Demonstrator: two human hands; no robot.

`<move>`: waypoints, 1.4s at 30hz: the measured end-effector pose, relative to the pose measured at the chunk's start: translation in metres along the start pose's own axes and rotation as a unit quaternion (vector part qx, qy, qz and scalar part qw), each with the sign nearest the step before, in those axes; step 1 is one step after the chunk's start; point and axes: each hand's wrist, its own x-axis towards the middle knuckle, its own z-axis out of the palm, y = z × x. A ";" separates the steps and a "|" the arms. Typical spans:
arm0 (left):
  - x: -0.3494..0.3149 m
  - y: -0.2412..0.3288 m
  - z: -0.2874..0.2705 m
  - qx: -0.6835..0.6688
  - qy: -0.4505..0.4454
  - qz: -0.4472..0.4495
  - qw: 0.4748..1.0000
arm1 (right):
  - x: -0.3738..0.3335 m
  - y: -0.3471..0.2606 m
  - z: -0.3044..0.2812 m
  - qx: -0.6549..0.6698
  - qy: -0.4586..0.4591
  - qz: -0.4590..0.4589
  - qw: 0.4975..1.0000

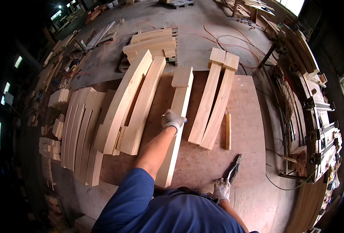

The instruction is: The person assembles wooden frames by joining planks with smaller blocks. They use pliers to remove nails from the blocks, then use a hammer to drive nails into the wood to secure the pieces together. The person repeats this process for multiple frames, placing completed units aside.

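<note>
My left hand (172, 120), in a pale work glove, is closed over a long squared timber (181, 101) in the middle of the table. A small blue tip (185, 120) sticks out beside the fist; what it belongs to is hidden. A short block (182, 76) sits at that timber's far end. At the front right, my gloved right hand (221, 190) lies on the table, fingers stretched out. Its fingertips are at the handles of dark pliers (234, 169); whether they touch is hard to tell.
Two block-ended timbers (207, 105) lie right of centre, near a narrow wooden stick (228, 131). Longer timbers (127, 101) and stacked planks (77, 128) fill the left. Beyond the table (245, 101) stand a loaded pallet (150, 44) and a loose hose (234, 37).
</note>
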 end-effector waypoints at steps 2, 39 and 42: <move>-0.007 -0.001 0.007 0.006 -0.008 0.034 0.999 | -0.002 -0.001 -0.007 -0.005 -0.002 -0.003 1.000; -0.140 -0.167 0.025 -0.046 0.006 0.196 0.979 | 0.000 0.016 0.030 -0.053 0.154 -0.066 0.984; -0.113 -0.131 0.021 -0.018 -0.026 0.191 0.981 | 0.003 0.020 0.041 -0.049 0.163 -0.056 0.984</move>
